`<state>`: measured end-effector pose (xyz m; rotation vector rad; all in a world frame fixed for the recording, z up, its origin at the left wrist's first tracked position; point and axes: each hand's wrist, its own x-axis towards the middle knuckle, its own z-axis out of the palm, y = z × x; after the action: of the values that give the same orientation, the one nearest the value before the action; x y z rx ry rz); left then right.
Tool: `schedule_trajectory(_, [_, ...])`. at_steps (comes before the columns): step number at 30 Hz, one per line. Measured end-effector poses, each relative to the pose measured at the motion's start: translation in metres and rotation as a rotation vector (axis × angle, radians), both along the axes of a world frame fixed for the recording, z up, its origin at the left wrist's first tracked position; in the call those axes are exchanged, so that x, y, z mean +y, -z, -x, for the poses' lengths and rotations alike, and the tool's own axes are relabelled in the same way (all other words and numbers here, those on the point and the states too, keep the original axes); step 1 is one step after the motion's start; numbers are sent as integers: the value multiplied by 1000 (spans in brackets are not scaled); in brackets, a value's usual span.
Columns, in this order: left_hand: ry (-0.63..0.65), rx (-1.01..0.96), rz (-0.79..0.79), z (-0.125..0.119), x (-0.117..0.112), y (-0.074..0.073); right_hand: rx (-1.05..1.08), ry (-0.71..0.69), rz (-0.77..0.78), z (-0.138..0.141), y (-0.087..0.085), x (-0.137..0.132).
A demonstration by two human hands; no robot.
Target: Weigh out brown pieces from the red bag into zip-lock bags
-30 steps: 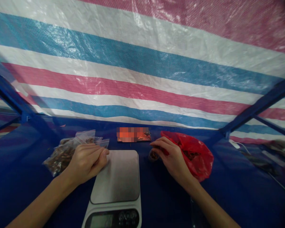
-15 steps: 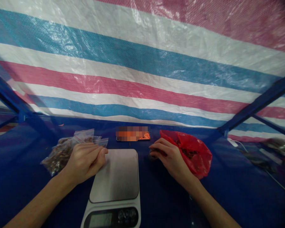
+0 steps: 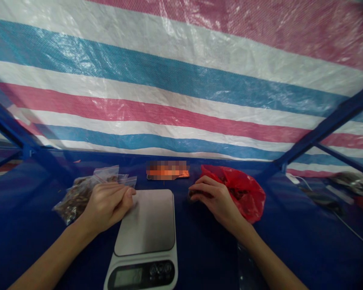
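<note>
Scale (image 3: 143, 237) sits mid tabletop (image 3: 204, 249), b/w the hands, long axis running away from the person; display (image 3: 127, 277) at near end, digits too blurry to read. Clear zip bags (image 3: 78, 197) w/ brown bits lie L of it, zip ends pointing far-R; red bag (image 3: 255, 201) R of it, mouth up, long axis far-L to near-R, brown bits inside. Both forearms come in from the bottom corners, angled inward. L hand (image 3: 113, 203) knuckles up, fingers curled together, in front of the zip bags, tips at scale's far-L corner; can't tell if it grips plastic. R hand (image 3: 213, 197) back up, fingers bent, thumb below, tips at a small dark item (image 3: 191, 193), mostly hidden; can't tell if pinched. Count: 1 scale, 1 red bag, 1 phone (image 3: 168, 170) beyond the scale, 2+ zip bags (overlapping, exact no. unclear).
</note>
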<state>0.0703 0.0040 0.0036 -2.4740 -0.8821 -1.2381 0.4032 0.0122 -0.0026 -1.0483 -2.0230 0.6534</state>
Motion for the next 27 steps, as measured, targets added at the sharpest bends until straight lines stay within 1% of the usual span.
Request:
schedule_trajectory(2, [2,3,5,1,1,0,-1,-17,-2,1,-1,-1])
schedule_trajectory(4, [1,9,14,2,1,0,-4,-8,-59,-3,-9,-2])
schedule_trajectory(5, [-1,12,16,3,1,0,-1,34,-102,-9,-15,-2])
schedule_trajectory(6, [-2,13,12,4,2,0,13,110,-144,-18,-21,-1])
schedule_trajectory(8, [-11,1,-8,6,3,0,36,310,-183,-42,-34,3])
schedule_trajectory(9, [-15,-8,-20,8,4,1,36,392,-158,-57,-39,6])
schedule_trajectory(10, [-18,-17,-29,10,5,2,-15,404,-102,-72,-41,10])
schedule_trajectory(11, [-19,-24,-35,12,6,3,-108,370,-24,-87,-41,15])
schedule_trajectory(13, [-25,-21,-18,17,9,6,-305,246,119,-109,-35,23])
schedule_trajectory(15, [-35,-11,4,21,12,10,-425,134,183,-119,-23,28])
schedule_trajectory(17, [-68,-11,26,25,14,11,-481,105,161,-116,-11,29])
schedule_trajectory(19, [-89,-4,33,27,13,11,-532,139,110,-106,-1,25])
schedule_trajectory(21, [-94,11,38,27,12,9,-598,196,59,-93,6,19])
schedule_trajectory(23, [-78,29,36,25,11,6,-640,221,10,-80,9,13])
schedule_trajectory(25, [-73,34,34,23,10,5,-632,195,-49,-70,10,10])
schedule_trajectory(27, [-86,40,37,23,10,5,-586,97,-80,-64,9,9])
